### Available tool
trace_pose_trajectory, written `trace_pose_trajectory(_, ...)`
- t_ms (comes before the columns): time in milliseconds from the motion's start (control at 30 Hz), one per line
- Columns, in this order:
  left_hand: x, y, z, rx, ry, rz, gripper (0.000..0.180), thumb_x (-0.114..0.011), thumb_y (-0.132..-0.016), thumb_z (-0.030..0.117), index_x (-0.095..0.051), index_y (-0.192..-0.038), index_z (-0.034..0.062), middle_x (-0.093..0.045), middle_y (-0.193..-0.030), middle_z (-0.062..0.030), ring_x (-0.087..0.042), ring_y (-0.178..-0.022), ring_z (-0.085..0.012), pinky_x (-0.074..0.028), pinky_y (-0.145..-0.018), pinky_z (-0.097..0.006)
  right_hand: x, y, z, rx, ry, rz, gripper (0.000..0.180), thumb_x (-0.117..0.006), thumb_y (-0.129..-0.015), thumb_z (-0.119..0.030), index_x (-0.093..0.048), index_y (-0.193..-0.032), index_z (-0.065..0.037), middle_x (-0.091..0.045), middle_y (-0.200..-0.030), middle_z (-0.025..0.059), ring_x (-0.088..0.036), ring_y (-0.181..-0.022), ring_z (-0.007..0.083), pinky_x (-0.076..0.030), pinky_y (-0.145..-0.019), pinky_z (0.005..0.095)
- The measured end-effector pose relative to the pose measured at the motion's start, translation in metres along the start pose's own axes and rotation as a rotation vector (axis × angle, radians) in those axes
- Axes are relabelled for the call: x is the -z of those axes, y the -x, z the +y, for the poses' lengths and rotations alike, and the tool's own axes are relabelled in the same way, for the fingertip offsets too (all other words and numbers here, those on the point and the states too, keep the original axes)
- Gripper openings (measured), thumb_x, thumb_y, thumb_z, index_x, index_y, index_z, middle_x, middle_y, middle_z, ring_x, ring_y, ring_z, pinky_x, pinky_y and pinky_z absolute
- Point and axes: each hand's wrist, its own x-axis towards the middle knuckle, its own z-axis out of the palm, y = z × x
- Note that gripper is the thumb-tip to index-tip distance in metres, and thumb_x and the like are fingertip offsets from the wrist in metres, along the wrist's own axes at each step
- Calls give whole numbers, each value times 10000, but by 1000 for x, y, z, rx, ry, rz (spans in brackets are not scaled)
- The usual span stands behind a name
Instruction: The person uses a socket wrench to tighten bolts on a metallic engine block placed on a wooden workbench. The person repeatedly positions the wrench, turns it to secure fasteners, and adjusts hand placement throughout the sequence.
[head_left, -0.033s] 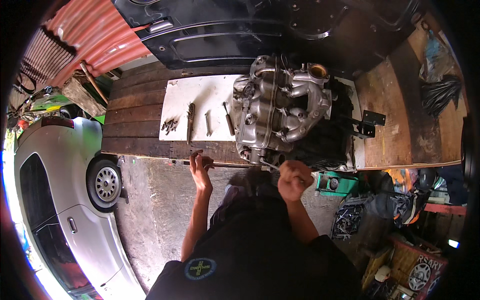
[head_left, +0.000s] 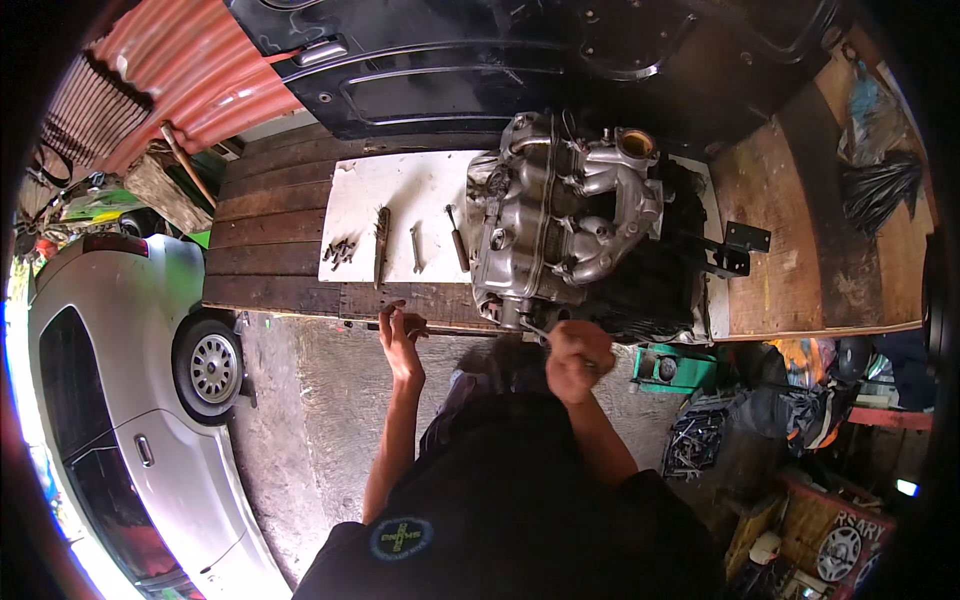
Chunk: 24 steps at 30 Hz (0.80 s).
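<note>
My right hand point(head_left: 578, 360) is closed round a wrench point(head_left: 535, 328). Only its thin metal shaft shows, running from the fist to the near end of the engine point(head_left: 525, 230); the rest is hidden in my fingers. This grey metal engine has curved intake pipes on its right side and lies on a white board point(head_left: 350, 210). By the bench's front edge, my left hand point(head_left: 400, 340) hangs with loosely bent fingers apart, holding nothing. Left of the engine are a dark-handled tool point(head_left: 459, 245), an open-end wrench point(head_left: 416, 248), a long dark tool point(head_left: 381, 247) and several bolts point(head_left: 341, 251).
The board rests on a wooden plank bench point(head_left: 265, 245) backed by a black vehicle panel point(head_left: 450, 80). A black bracket point(head_left: 740, 248) sits right of the engine. Below are a green box point(head_left: 675, 370) and a tool tray point(head_left: 697, 440). A pale car point(head_left: 140, 400) stands at left.
My right hand has shifted slightly left, toward the engine's near end, with the wrench in it. The left hand has kept its place.
</note>
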Motion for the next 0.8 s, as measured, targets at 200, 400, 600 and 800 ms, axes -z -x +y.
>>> trace_pose_trajectory(200, 21, -7, 14, -150, 84, 216, 256, -378, -977, 241, -502, -1102, 56, -564, -733, -68, -531, -643, -142, -445, -606, -284, -110, -20, 7, 66, 427, -721, 171, -636, -779, -189, -564, -658, -92, -533, -493, 33, -495, -373, 219, -435, -399, 331)
trace_pose_trajectory(400, 72, -22, 27, -378, -6, 483, 281, -358, -975, 270, -521, -1054, 56, -519, -683, -35, -465, -622, -127, -395, -606, -304, -130, 60, 111, -25, 953, -1313, 197, -623, -761, -231, -648, -630, -86, -632, -588, 90, -624, -519, 221, -501, -452, 353)
trace_pose_trajectory(600, 61, -22, 28, -357, 82, 450, 246, -373, -976, 256, -503, -1046, 60, -510, -697, -31, -447, -614, -128, -391, -622, -286, -127, 52, 65, -117, 826, -1442, 273, -604, -806, -263, -605, -617, -67, -607, -557, 108, -602, -483, 242, -503, -461, 400)
trace_pose_trajectory(800, 49, -22, 19, -327, 73, 389, 250, -364, -981, 266, -506, -1046, 71, -528, -688, -30, -462, -605, -126, -404, -602, -280, -123, -10, 3, -182, 437, -854, 301, -633, -829, -185, -468, -611, -58, -497, -497, 98, -526, -440, 200, -419, -455, 369)
